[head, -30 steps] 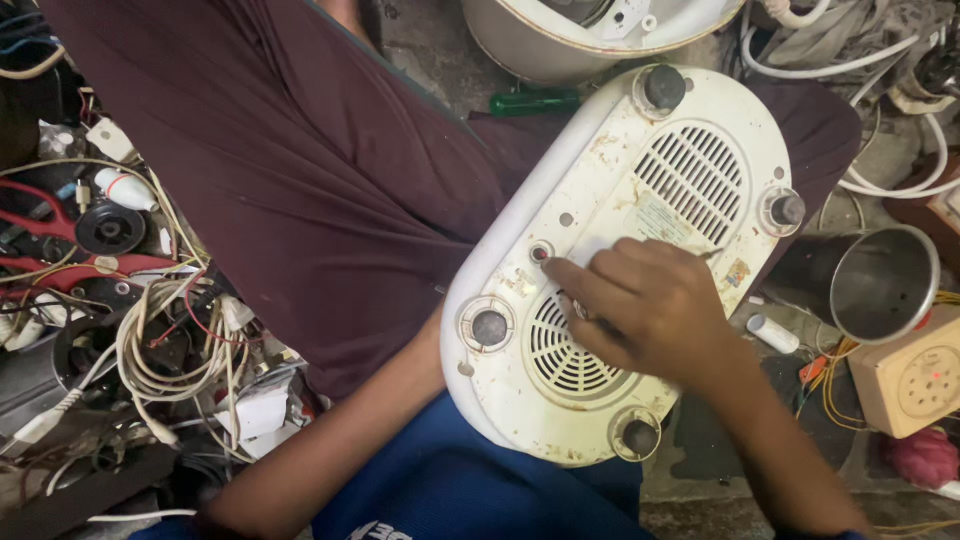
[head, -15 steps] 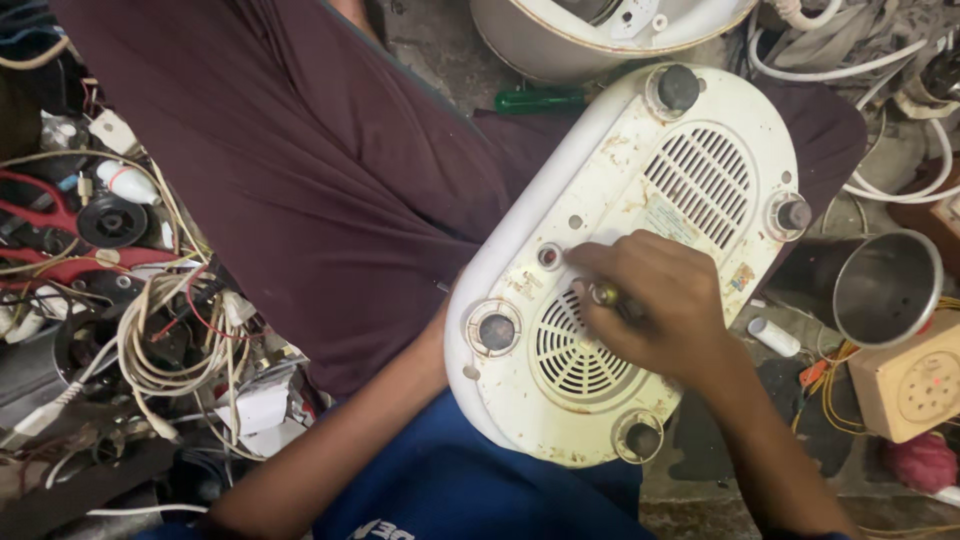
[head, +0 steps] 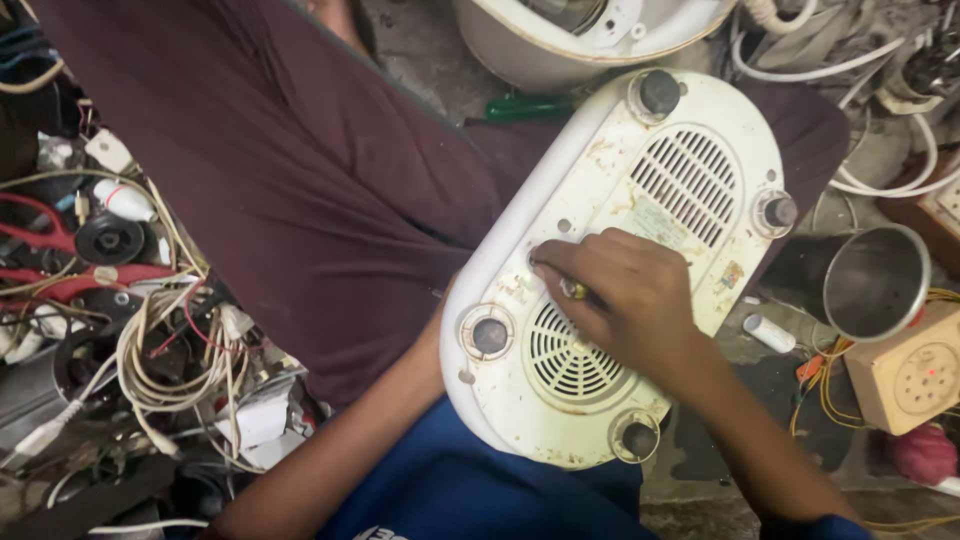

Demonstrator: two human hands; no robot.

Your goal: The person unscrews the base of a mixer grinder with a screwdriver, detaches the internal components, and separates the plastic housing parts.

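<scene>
Head view: we had a cream oval appliance upside down on our lap, across the maroon trouser leg, vents and rubber feet facing up. Our right hand lay on its base with fingers clenched on a small screwdriver, tip at a screw hole near the rim. Our left hand was hidden under the appliance (fingers' state we couldn't tell). Tangled wires lay left, a steel cup right.

The appliance base lies on the lap, wire tangle to its left, metal cup and screwdriver beyond.
</scene>
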